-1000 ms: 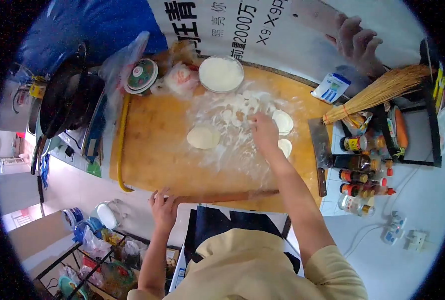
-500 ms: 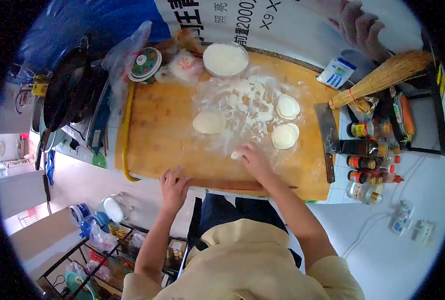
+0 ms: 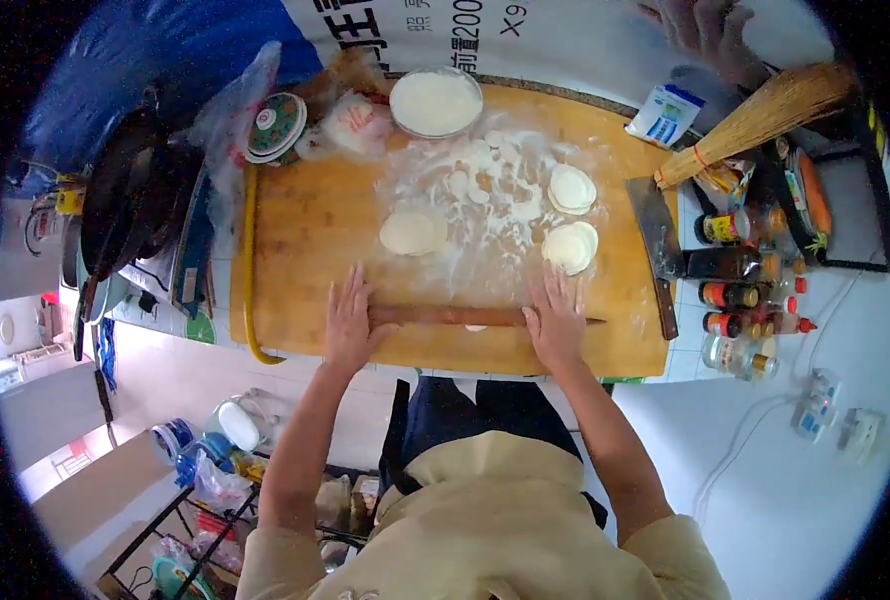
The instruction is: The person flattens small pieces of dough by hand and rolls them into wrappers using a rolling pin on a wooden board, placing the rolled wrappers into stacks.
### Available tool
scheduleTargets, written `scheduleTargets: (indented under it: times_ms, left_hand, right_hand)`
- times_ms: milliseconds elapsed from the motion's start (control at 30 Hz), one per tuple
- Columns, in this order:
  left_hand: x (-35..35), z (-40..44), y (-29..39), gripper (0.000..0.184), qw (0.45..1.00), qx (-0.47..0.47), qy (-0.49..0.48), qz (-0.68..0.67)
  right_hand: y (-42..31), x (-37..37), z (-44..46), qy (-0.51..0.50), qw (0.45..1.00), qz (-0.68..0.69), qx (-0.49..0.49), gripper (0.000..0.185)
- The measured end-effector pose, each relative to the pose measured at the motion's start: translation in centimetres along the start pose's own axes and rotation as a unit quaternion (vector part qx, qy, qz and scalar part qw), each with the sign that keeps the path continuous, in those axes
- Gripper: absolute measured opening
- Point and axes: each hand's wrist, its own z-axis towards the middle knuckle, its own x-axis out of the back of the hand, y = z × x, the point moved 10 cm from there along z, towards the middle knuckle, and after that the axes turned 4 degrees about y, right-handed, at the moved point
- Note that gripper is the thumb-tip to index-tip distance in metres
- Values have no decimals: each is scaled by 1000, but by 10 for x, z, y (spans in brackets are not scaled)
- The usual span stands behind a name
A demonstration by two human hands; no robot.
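Note:
A slim wooden rolling pin (image 3: pixel 445 315) lies crosswise near the front of the floured wooden board (image 3: pixel 305 220). My left hand (image 3: pixel 348 320) rests flat over its left end, fingers stretched away from me. Over the right end lies my right hand (image 3: pixel 557 322), palm down, its fingers also stretched out. A small piece of dough (image 3: pixel 475 327) shows beneath the pin's middle, mostly hidden. Beyond the pin are thin round dough wrappers: a pair overlapping at left (image 3: pixel 412 233), and two small piles at right, the nearer (image 3: pixel 569 247) and the farther (image 3: pixel 571 188).
Loose flour (image 3: pixel 490 190) covers the board's centre, with a bowl of flour (image 3: pixel 436 102) behind. A cleaver (image 3: pixel 655 240) lies along the right edge, beside several sauce bottles (image 3: pixel 730 265) and a straw broom (image 3: pixel 765 120). A lidded patterned pot (image 3: pixel 276 128) stands back left.
My right hand has let go of the small dough piece and moved right onto the rolling pin. The pin and my left hand have shifted forward, and the pin now covers the dough.

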Motion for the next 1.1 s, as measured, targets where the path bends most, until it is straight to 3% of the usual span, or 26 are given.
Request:
scheduleTargets:
  times_ms: [67,167,200,267,400,467,533,600,733,800,867,933,1000,1033,1100]
  left_hand:
    - [-11,-11,5,75,993,-20,-96,70]
    - [-16,-25,2,90,989,-36,-122,80]
    - [-25,-16,-3,90,988,-40,-125,80]
    - [-24,16,-13,97,994,-45,-26,98]
    - [-8,18,0,97,983,-56,-44,166]
    - [-15,-19,3,93,982,-41,-137,124]
    - [-26,-15,-6,91,980,-34,-156,118]
    - [-25,14,-17,94,994,-41,-36,97]
    - [-8,26,-5,94,989,-49,-23,135]
    - [-19,-22,1,88,974,-60,-155,155]
    - [-24,-33,-7,85,979,-35,-173,98]
    - [-22,-7,-19,85,996,-30,-50,71]
    - [-17,22,-16,86,996,-27,-26,81]
    - [-10,30,-15,87,996,-24,-1,89]
    - [-6,4,-8,88,995,-52,-23,88]
  right_hand:
    - [1,-9,-10,-71,997,2,-14,52]
    - [-8,-10,-25,-77,997,8,29,58]
    - [-6,-11,-16,-76,997,9,25,58]
    - [0,-3,13,-30,999,-11,20,69]
    - [3,-6,1,-61,998,-31,15,72]
    - [-7,-13,-30,-141,988,63,12,66]
    - [-6,-17,-28,-118,990,68,36,70]
    - [2,-11,3,-53,997,14,51,76]
    - [7,-7,-2,-63,996,55,30,76]
    - [-2,-24,-48,-110,987,28,115,74]
    - [-10,-15,-31,-133,987,42,82,74]
    - [-9,-15,-10,-164,983,61,50,74]
    - [-7,6,27,-52,993,74,81,74]
    - [-7,5,23,-51,992,76,81,74]
    - [4,-14,4,-139,983,116,36,74]
